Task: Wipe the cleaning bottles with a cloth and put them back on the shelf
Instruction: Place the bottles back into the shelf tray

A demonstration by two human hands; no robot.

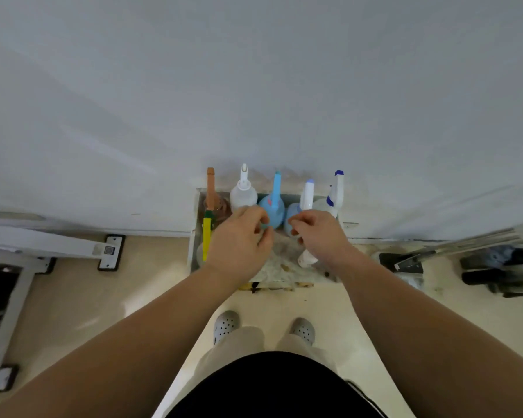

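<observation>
Against the white wall (254, 86) stands a low shelf (284, 268), seen from straight above; mottled top, stained toward its front edge. Back row holds five bottles, upright, close together, left to right: brown sprayer (211, 191), white bottle (243, 193), blue bottle (274, 206), pale bottle with white-and-blue trigger (307, 196), clear bottle with dark-blue nozzle (336, 191). Yellow-green bottle (207, 239) sits in front of the brown sprayer, at the shelf's left edge. White nozzle (307, 259) pokes out below the right wrist; the bottle it belongs to is hidden. Both arms reach down over the shelf. Left hand (239, 239): fingers curled, tips at the near side of the blue bottle, something teal showing between thumb and fingers; cannot tell whether it grips the bottle or only touches it. Right hand (320, 233): fingers curled toward the lower body of the pale bottle; contact hidden by the knuckles, grip cannot be told. No cloth can be made out with certainty, since the patch between the hands is blurred. Hands near each other, not touching. Below: two perforated white clogs (226, 324) on a cream floor (151, 297), set just short of the shelf. White frame foot (111, 251) at left by the wall; dark gear (501, 271) on the floor at far right.
</observation>
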